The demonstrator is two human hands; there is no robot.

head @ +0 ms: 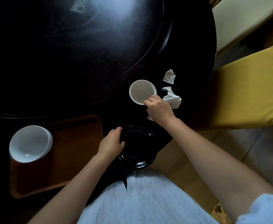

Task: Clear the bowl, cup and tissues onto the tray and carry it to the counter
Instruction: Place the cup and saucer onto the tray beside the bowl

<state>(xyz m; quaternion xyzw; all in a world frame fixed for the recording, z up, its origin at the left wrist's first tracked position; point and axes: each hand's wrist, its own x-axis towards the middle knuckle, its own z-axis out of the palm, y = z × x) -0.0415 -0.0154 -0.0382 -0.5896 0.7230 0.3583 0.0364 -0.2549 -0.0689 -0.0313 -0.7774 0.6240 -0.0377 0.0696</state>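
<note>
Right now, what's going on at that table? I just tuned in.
A person is clearing a dark round table. The right hand grips the near rim of a small white cup, which sits on the table beside crumpled tissues. The left hand holds the edge of a black plate at the table's near edge. A white bowl already sits on the brown tray to the left. The tissues are not yet on the tray.

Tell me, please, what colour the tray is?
The tray is reddish-brown, seen best in the head view.
</note>
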